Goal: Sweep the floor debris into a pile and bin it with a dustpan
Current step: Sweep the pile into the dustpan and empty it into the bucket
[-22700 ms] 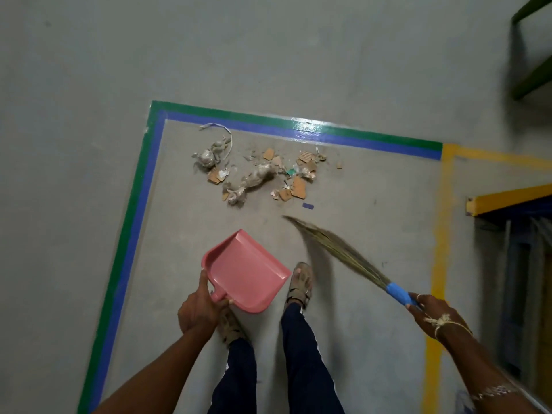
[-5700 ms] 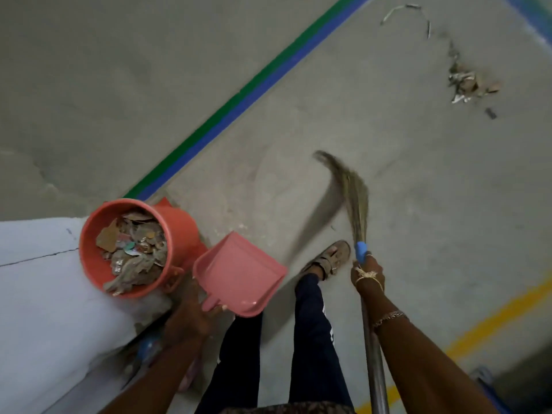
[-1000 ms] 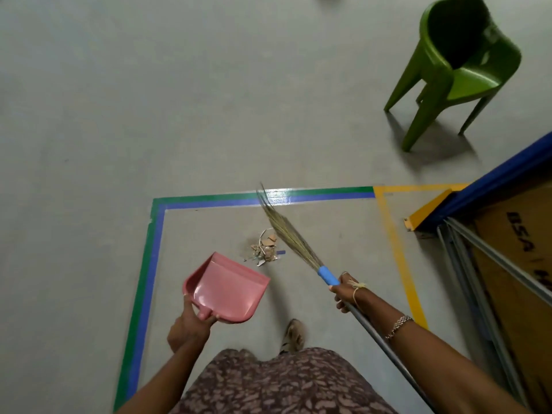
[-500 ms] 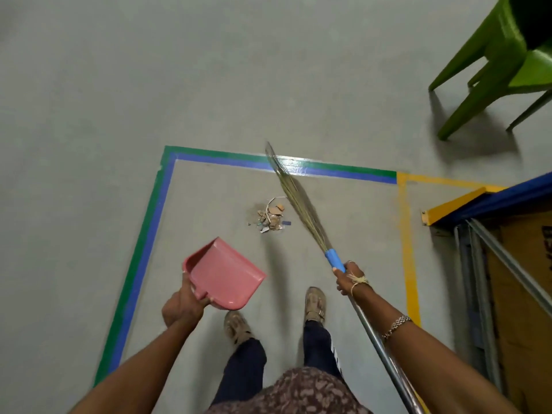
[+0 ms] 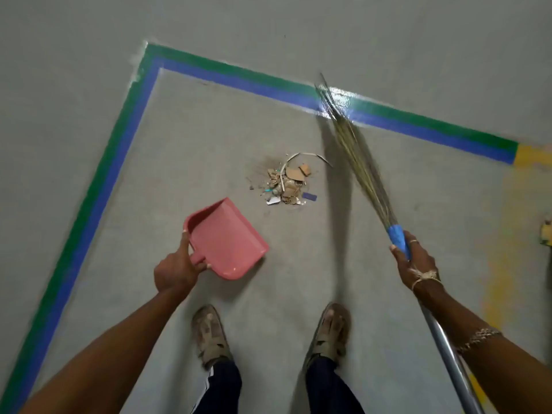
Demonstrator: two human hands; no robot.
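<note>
A small debris pile (image 5: pixel 285 182) lay gathered on the floor (image 5: pixel 209 130), unbinned. The left hand (image 5: pixel 174 268) gripped a pink dustpan (image 5: pixel 227 239). The right hand (image 5: pixel 413 264) grasped the broom (image 5: pixel 363 171).

A grey floor (image 5: pixel 209 130) is marked with a double band of green and blue tape (image 5: pixel 110 162), which turns a corner at upper left. A worn yellow line (image 5: pixel 531 155) is joined to the band's right end. Inside the corner, a small debris pile (image 5: pixel 288 183) of cardboard scraps is gathered, with a curved strip (image 5: pixel 304 154) at its far edge and a blue scrap (image 5: pixel 309 196) just beside its near right. A left sandal (image 5: pixel 210 336) and a right sandal (image 5: pixel 330 333) are planted nearer the bottom, apart from the pile.
</note>
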